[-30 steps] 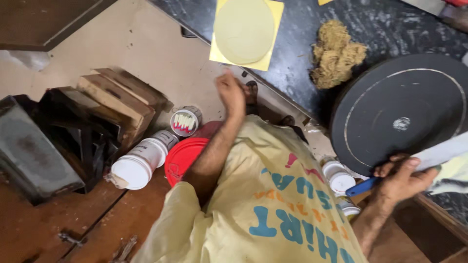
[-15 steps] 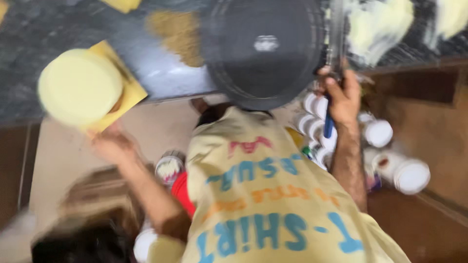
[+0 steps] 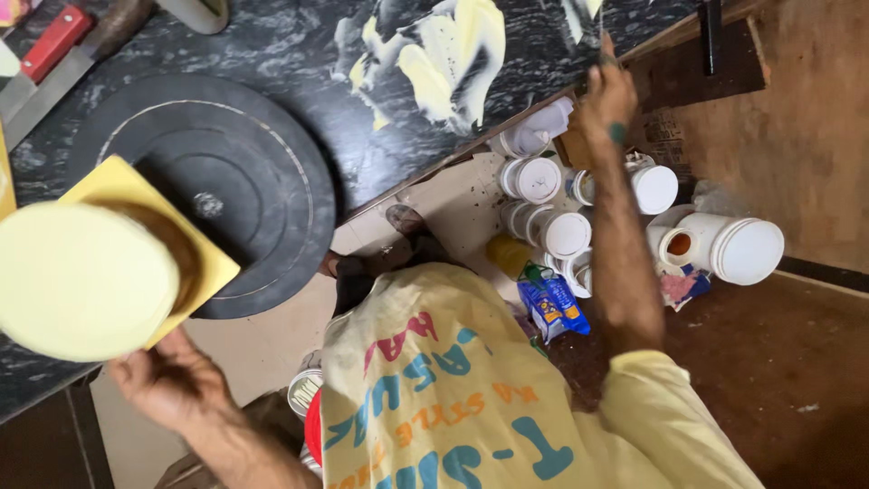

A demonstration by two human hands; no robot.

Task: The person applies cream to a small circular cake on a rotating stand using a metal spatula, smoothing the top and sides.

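The black marble counter [image 3: 299,45] fills the top of the view, from nine to one o'clock. On it at ten o'clock lies a round black wheel [image 3: 244,172], its rim reaching the counter's edge. Pale yellow paste [image 3: 453,54] is smeared over the stone at twelve. At nine o'clock the left hand [image 3: 172,380] carries a yellow square sheet [image 3: 195,249] with a pale disc [image 3: 81,281] on it, over the near rim of the wheel. Its fingers are curled under the load and mostly hidden, so how tightly they grip I cannot tell.

White jars [image 3: 561,213] stand on the floor at two to three o'clock, below the counter edge. The right hand [image 3: 606,95] is at one o'clock on the counter's edge, fingers bent at the lip; whether it holds anything I cannot tell.

Judging by the tilt, the disc could slide off the sheet and drop. The hand looks to support only the sheet's near corner, so the sheet might sag.
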